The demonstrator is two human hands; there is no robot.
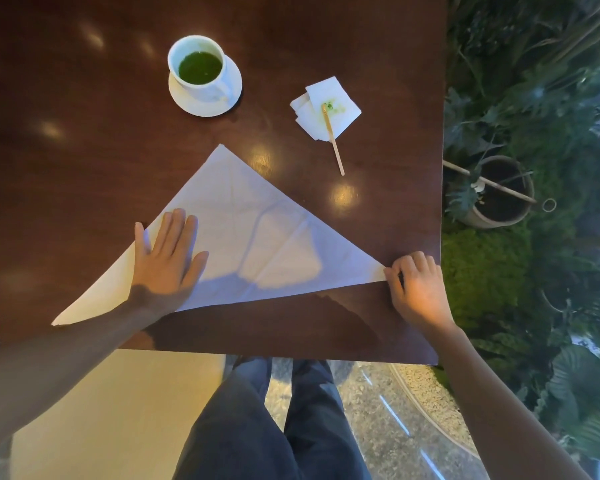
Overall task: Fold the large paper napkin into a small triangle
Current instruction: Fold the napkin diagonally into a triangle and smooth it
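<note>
Large paper napkin (257,230), folded into one big triangle, lying flat on the dark wooden desk (84,140) with its long edge toward the person. Left hand (165,259) spread wide, palm pressing the napkin's left half. Right hand (418,289) curled, pinching the napkin's right corner. Beyond: cup of green drink (199,65) on a saucer (205,105); wooden stirrer (333,138) lying across a small stained napkin (326,107).

On my desk (84,150) I count one large napkin (243,230), one cup (198,65) on one saucer (201,105), one small stained napkin (326,107), one stirrer (334,142).
</note>
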